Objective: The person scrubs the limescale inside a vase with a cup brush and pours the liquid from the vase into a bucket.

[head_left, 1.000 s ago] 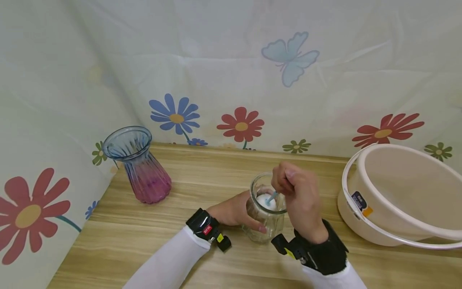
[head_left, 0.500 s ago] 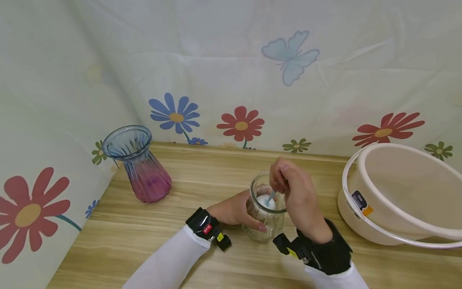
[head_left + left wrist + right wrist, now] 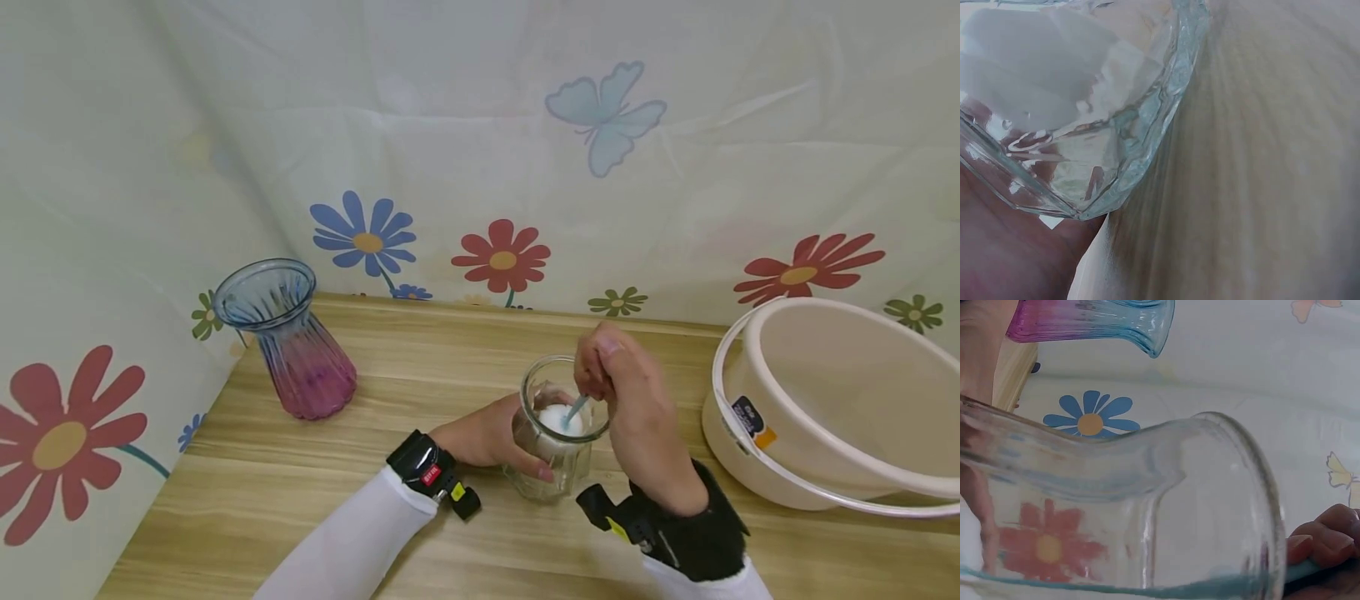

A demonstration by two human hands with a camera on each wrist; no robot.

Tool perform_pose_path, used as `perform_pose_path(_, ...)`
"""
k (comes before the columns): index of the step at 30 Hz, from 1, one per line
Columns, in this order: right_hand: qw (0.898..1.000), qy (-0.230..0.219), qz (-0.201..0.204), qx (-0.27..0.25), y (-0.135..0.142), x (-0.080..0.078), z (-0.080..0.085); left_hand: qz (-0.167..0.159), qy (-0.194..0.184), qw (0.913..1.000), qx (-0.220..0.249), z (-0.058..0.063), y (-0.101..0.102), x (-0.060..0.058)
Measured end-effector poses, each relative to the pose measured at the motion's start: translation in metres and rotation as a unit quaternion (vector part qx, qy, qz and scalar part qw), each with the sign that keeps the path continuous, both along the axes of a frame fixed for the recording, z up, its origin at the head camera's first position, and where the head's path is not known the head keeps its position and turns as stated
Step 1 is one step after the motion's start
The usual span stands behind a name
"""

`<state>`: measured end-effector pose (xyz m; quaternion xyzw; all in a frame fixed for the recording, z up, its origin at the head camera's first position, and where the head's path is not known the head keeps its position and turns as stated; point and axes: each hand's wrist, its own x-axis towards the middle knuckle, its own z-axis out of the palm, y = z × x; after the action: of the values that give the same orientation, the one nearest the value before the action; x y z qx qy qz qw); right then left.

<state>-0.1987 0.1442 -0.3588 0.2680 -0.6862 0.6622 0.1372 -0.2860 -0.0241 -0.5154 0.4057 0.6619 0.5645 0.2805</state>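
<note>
**Right hand [image 3: 636,408] and blue handle [image 3: 574,410] shift rightward over the glass jar [image 3: 576,463]**

Since the earlier frames the right hand has moved a little to the person's right, and the handle leans further that way; the left hand [image 3: 491,435] stays in place. The right hand's fingers [image 3: 589,365] are curled tightly around the handle's upper end, just outside the jar's mouth. The left hand's fingers are bent around the jar's side, spread to its width, with the thumb [image 3: 534,467] across the near face. The handle slants down into the jar, where its white head [image 3: 557,419] sits within the glass walls. Whether the jar's base touches the wooden table [image 3: 420,342] is hard to tell.

Farther out, a blue-and-pink vase [image 3: 307,367] stands upright toward the table's left rear. A pale bucket [image 3: 738,467] stands at the right, its bail lowered along the near side. Behind hangs a cloth [image 3: 450,150] printed with flowers and a butterfly [image 3: 606,117].
</note>
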Motion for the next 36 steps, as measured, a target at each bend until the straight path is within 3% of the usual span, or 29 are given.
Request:
perform_pose_path(7,0.995,0.058,0.044,-0.062,0.002,0.008,0.002,-0.001,0.004,1.0,0.003,0.0,0.002,0.0)
perform_pose_path(14,0.976,0.123,0.086,-0.16,0.009,0.015,0.0,0.001,0.019,0.9998,-0.003,0.0,-0.001,0.001)
perform_pose_path(20,0.958,0.167,0.118,-0.202,0.01,0.022,0.002,0.004,0.034,0.9994,-0.009,-0.003,-0.001,-0.001)
perform_pose_path(24,0.952,0.18,0.123,-0.216,0.01,0.024,0.003,0.0,0.043,0.9991,-0.007,-0.002,0.0,-0.002)
perform_pose_path(28,0.954,0.179,0.115,-0.211,0.01,0.022,0.002,0.001,0.044,0.9989,-0.015,-0.001,0.0,-0.002)
perform_pose_path(36,0.976,0.136,0.067,-0.156,0.008,0.013,-0.001,0.009,0.033,0.9992,-0.018,-0.002,-0.001,0.0)
